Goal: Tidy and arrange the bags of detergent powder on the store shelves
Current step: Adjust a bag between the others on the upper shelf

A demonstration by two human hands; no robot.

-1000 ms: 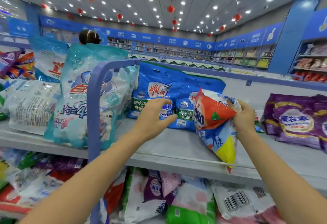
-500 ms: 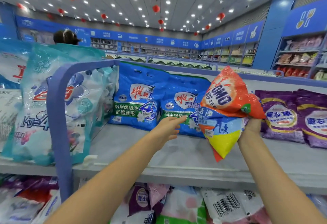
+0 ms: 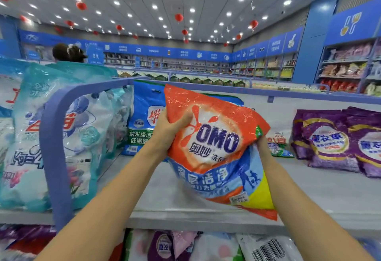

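OMO bag (image 3: 216, 147) is held in the air over the front of the top shelf (image 3: 319, 194), label facing the camera. Long axis is tilted: top corner up-left, bottom corner down-right, just above the shelf edge.

Left hand (image 3: 169, 133) is clamped on the upper left edge, thumb pressed into the front. Right hand (image 3: 261, 146) is grasping the right edge; its fingers are mostly hidden behind the bag.

Bare shelf lies directly behind and below the bag, so a set-down is judged to need a push forward and down. The gap is bounded by blue bags (image 3: 144, 120) on the left and purple bags (image 3: 329, 143) on the right. A small white bag (image 3: 278, 143) lies behind the right hand and could be knocked. The blue divider rail (image 3: 51, 147) is well left.
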